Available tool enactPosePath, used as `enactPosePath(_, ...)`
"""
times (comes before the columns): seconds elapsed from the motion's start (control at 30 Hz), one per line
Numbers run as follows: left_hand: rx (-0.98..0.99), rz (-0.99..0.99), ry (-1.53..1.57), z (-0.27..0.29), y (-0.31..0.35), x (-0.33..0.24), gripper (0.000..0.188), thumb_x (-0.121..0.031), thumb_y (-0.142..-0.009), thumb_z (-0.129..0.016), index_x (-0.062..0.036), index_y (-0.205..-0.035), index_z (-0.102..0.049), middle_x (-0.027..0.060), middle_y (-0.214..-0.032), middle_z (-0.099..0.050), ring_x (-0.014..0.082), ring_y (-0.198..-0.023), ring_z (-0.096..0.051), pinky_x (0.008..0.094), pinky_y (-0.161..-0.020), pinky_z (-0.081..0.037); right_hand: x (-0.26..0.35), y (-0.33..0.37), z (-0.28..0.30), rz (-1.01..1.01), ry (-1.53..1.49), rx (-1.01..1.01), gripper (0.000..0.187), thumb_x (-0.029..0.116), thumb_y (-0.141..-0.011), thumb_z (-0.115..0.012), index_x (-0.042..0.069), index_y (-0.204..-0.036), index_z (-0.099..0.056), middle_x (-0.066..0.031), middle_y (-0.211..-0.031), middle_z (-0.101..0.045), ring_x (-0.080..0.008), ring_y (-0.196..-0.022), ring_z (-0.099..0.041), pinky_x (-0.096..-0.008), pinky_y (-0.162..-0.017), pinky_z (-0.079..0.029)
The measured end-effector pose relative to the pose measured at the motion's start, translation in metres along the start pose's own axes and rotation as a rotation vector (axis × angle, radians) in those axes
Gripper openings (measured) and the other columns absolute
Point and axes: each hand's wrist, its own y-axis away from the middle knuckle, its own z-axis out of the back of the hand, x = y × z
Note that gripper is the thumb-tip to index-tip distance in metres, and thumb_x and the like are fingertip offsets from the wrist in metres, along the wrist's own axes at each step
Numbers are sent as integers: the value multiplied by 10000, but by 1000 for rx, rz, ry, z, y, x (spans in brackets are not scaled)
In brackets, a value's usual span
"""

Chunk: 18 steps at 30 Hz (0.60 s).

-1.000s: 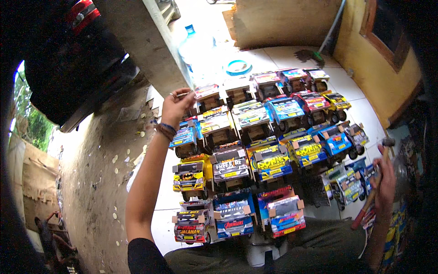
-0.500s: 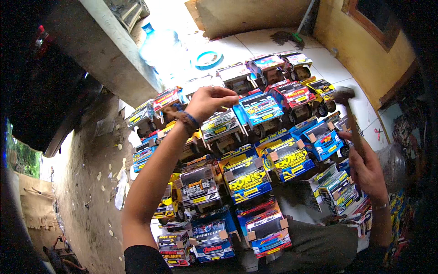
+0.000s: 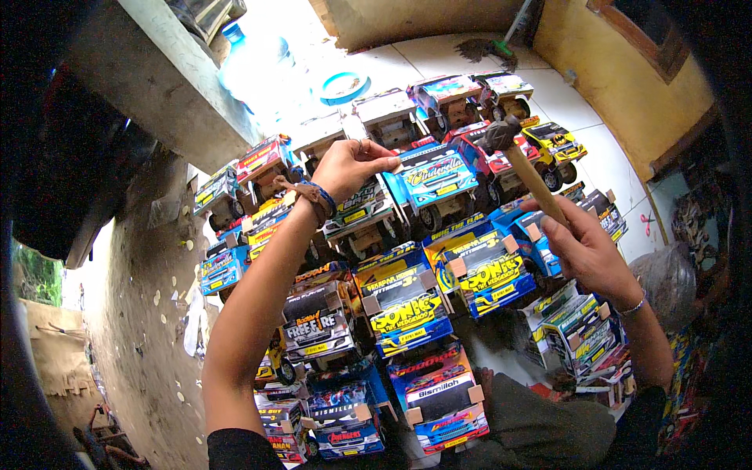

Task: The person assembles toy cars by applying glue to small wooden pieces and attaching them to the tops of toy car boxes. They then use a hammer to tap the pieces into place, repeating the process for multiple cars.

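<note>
White-tiled floor [image 3: 439,56], rows of toy trucks [image 3: 403,301] set out; both hands now brought toward one blue truck [image 3: 437,178].

Blue truck seated mid-row, just left of a red truck [image 3: 513,163]. Left hand [image 3: 350,167], raised clear of the trucks a second ago, now lowered to its upper left corner; fingertips drawn close together, anything pinched there cannot be told. Hammer [image 3: 534,178] since swung leftward, head now over the red truck; handle wrapped by right hand [image 3: 583,247]. Work judged narrowed to that corner, no contact by hammer seen. Left arm [image 3: 262,329] stretched far forward, wrist turned rightward; right arm [image 3: 652,345] bent, handle slanted up-left.
</note>
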Motion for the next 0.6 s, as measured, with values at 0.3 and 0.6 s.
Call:
enactPosePath(0.3, -24, -5, 4, -6, -3, 3, 300, -302, -861, -755, -37, -1002, -744, 17, -905, -723, 70, -818, -616, 246, -781, -486, -15, -33, -14, 114, 130, 13, 354, 270, -1026, -495, 88, -1329, -514, 78, -725, -427, 2, -580, -372, -178, -466, -295)
enactPosePath(0.6, -75, 45, 76, -9, -2, 0, 309, -309, -827, -784, -36, -971, -761, 57, -863, -740, 93, -761, -647, 262, -751, -505, -21, -47, -24, 63, 70, 26, 339, 256, -1027, -498, 92, -1324, -478, 77, -748, -397, -4, -597, -353, -177, -477, -298)
